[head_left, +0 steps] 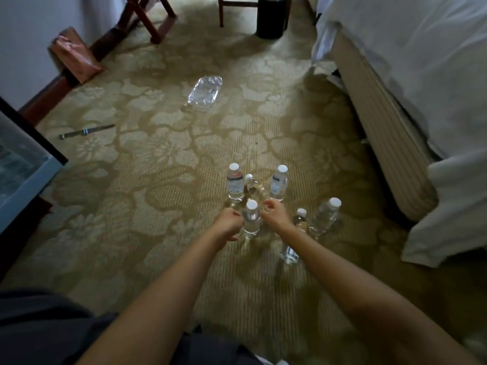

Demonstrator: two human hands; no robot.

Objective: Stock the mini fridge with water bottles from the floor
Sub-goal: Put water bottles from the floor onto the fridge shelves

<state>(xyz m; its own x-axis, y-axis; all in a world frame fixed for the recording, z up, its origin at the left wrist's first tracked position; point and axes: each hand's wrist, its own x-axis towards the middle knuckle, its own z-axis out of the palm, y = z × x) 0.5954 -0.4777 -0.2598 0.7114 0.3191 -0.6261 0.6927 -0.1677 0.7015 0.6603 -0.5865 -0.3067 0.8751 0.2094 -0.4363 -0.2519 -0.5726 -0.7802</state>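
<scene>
left hand (228, 223): curled beside bottle (251, 219), grip unclear | right hand (274, 212): curled at its other side, grip unclear

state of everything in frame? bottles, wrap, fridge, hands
front bottle: standing, capped, between both hands
other bottles: standing on carpet, capped
plastic wrap: flattened on carpet, looks empty
mini fridge: appears open, contents unclear
left hand: fingers curled beside front bottle, grip unclear
right hand: fingers curled, grip unclear
bin: upright
</scene>
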